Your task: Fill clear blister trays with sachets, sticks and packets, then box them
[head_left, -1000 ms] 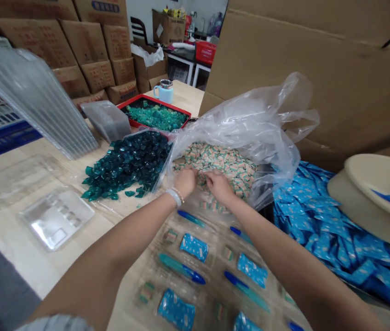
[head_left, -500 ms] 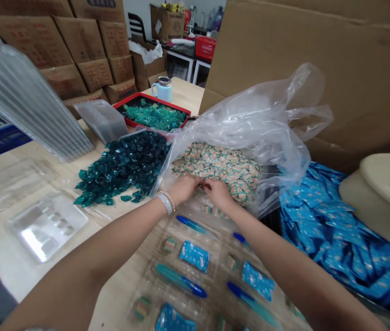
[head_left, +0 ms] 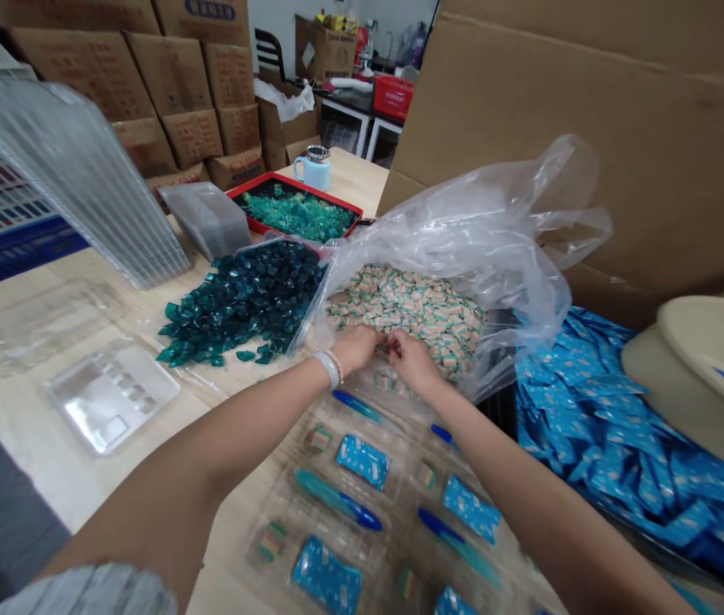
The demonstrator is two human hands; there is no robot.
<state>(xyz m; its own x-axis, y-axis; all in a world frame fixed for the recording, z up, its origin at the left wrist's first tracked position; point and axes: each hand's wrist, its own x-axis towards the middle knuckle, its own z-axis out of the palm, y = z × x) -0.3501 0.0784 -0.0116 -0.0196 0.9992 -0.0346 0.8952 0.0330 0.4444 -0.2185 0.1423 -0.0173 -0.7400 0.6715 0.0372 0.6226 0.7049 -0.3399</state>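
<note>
My left hand and my right hand meet at the near edge of a heap of small striped blocks, which lies in an open clear plastic bag. Both hands have their fingers pinched together, almost touching. What sits between the fingertips is too small to make out. Below my wrists are clear plastic trays with compartments. They hold teal-and-blue pens, blue patterned packets and single striped blocks.
Dark teal crystal-like chunks are heaped left of the bag. Behind them are a red-rimmed tray and a light blue mug. Clear trays lie at left, beside a tall tray stack. Blue packets and a cream tub stand right.
The camera view has shifted slightly, so the table items sit a little farther right at the left side. Both hands stay pinched at the same edge of the heap.
</note>
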